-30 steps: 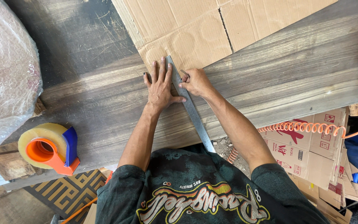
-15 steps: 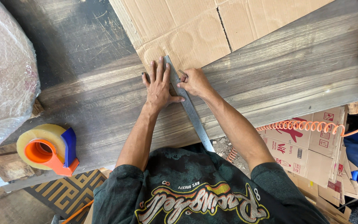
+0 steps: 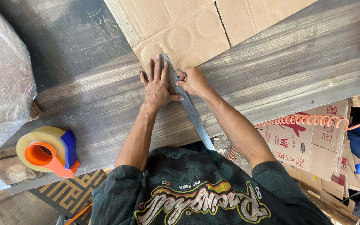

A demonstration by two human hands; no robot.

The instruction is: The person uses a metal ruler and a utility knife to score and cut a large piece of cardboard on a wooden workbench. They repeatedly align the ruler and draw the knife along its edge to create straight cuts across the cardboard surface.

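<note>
Pinning the long steel ruler slantwise across the cardboard sheet's near edge, the left hand lies flat and open on it while the right hand is closed beside it, apparently scoring, needing steady pressure; everything sits almost unchanged from before.

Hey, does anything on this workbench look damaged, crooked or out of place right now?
Mostly tidy. The cardboard sheet has a slit from its far edge and round pressed dents. The metal ruler, pinned by the left hand, overhangs the bench's near edge.
</note>
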